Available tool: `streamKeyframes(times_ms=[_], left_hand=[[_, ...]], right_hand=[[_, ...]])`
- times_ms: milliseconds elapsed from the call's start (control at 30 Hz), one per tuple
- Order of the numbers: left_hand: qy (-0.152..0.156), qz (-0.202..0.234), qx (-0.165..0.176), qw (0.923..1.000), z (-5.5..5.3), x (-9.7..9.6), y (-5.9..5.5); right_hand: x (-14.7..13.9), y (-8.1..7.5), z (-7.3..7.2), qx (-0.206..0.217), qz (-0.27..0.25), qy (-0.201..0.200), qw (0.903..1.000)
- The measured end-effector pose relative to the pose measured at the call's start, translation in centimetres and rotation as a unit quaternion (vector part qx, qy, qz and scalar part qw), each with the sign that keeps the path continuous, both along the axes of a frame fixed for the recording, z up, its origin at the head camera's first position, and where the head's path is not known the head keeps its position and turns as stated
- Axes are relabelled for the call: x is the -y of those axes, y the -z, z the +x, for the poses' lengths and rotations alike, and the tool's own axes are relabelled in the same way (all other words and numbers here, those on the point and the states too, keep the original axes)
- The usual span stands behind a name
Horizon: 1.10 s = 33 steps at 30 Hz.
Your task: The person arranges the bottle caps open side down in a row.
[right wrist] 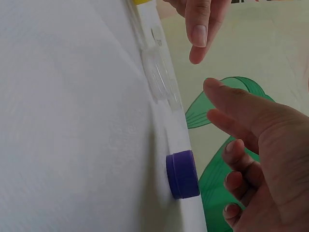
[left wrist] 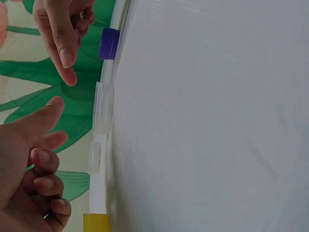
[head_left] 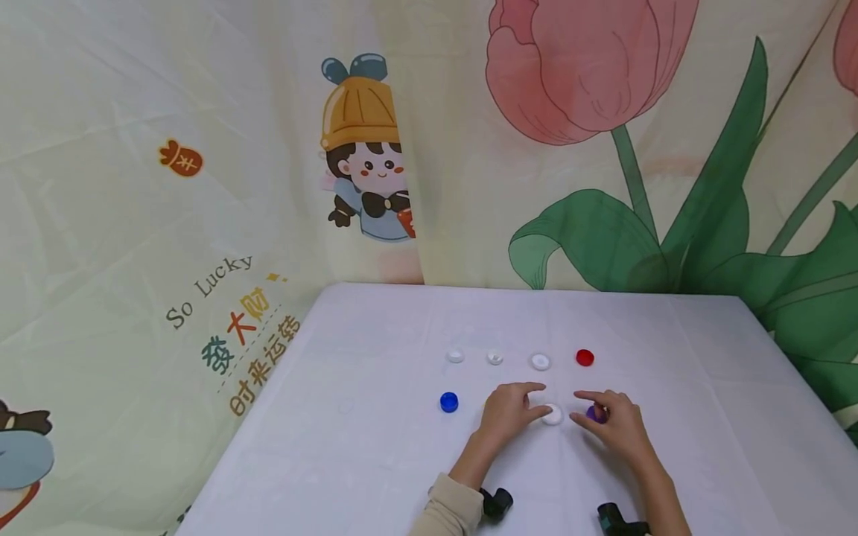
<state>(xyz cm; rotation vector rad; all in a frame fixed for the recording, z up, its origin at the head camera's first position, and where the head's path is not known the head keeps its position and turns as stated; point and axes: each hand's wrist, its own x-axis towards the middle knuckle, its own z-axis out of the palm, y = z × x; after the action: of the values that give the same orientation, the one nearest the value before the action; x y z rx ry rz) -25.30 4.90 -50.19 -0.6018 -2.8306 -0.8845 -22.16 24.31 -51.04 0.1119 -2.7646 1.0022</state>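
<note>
**A:** ok so what are we looking at? I'm seeing the left hand (head_left: 504,411) and the right hand (head_left: 620,430) facing each other over a white desk (head_left: 335,461).

**B:** yep, and neither one is holding anything. On both, the thumb and forefinger are reaching forward and spreading apart fairly wide — the other fingers are curling in loosely.

**A:** hang on, isn't the left thumb touching that round pale cap (head_left: 553,418)?

**B:** it's looking that way from the head view, since the thumb tip is overlapping the edge. But the left wrist view is showing a gap, with the fingers hanging higher than the cap. So it's sitting on the desk between the two hands, just by the left fingertips.

**A:** and the purple cap (right wrist: 183,175)?

**B:** sitting just below the right fingers. From the head it's peeking out behind them, but the right wrist view is showing it standing on the desk, apart from the hand.

**A:** anything else around?

**B:** a blue cap (head_left: 449,403) is lying off to the left of the left fingers. Farther out, past the fingertips, there's a row going across — three smaller pale caps (head_left: 494,358) are lying beyond the left hand, and a red cap (head_left: 585,358) is ending it beyond the right fingertips.
</note>
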Motion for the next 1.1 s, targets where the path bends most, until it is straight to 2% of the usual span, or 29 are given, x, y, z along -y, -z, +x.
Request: streamKeyframes(times_ms=[100, 200, 533, 733, 1100], left_hand=[[0.004, -0.013, 0.0, 0.9999, 0.0, 0.3, 0.1], [0.01, -0.032, 0.0, 0.9994, 0.0, 0.4, 0.1], [0.016, -0.099, 0.001, 0.9949, -0.1, 0.2, 0.6], [0.014, -0.114, -0.019, 0.9932, -0.3, 0.0, 1.0], [0.009, -0.112, -0.015, 0.9935, -0.4, -0.2, 1.0]], right_hand=[[0.6, 0.1, -0.2, -0.03, -0.003, -0.008, 0.9995], [0.9, 0.3, -0.4, -0.038, 0.0, -0.013, 0.9992], [1.5, 0.8, -0.7, -0.022, 0.05, -0.017, 0.9983], [1.7, 0.9, -0.8, -0.015, 0.058, -0.024, 0.9979], [1.6, 1.1, -1.1, -0.016, 0.046, -0.023, 0.9985]])
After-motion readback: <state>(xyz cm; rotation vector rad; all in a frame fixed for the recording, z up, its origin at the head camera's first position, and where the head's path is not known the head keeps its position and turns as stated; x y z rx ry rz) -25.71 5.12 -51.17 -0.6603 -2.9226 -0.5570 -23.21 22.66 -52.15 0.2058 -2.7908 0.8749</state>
